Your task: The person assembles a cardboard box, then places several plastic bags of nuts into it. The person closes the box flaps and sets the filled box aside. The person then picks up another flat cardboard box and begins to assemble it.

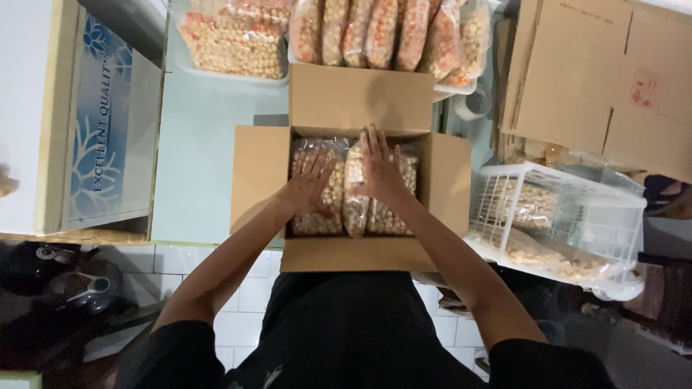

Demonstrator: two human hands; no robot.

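Note:
An open cardboard box (259, 169) stands in front of me with its four flaps spread out. Inside lie clear plastic bags of pale round snacks (317, 220), packed side by side. My left hand (311, 184) lies flat, fingers apart, on the left bag. My right hand (378, 169) presses flat on the bags at the middle and right (393, 216). Neither hand grips anything.
More snack bags fill white trays (234, 45) at the table's far edge. A white plastic basket (559, 216) with more bags sits at the right. Flattened cardboard (598, 79) leans at the upper right, a tape roll (472, 104) beside it. A white chest (86, 122) stands left.

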